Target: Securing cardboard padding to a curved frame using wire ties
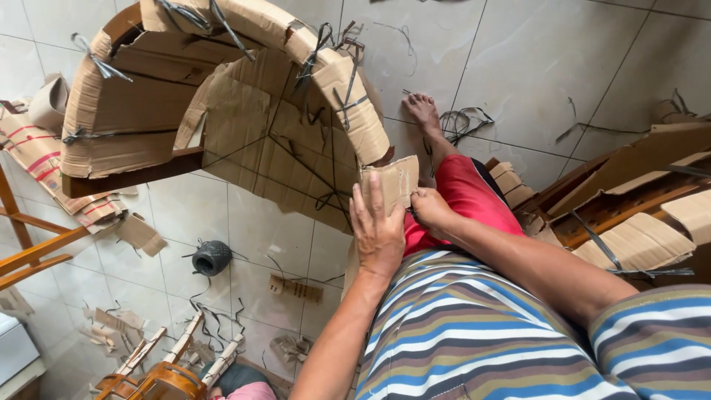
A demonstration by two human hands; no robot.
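Note:
A curved wooden furniture frame wrapped in brown cardboard [222,111] and tied with dark plastic straps arches over the tiled floor. My left hand [378,233] presses flat on a loose cardboard flap [392,181] at the end of the arch. My right hand [429,209] pinches the lower right edge of that flap, fingers closed. My leg in red shorts [466,196] stretches out below, with my bare foot [424,111] on the tiles.
A dark roll of strap [212,257] lies on the floor to the left. Cardboard scraps [295,287] and strap offcuts litter the tiles. More wrapped furniture parts [637,215] stand at right. Rattan chair legs [159,374] show at lower left.

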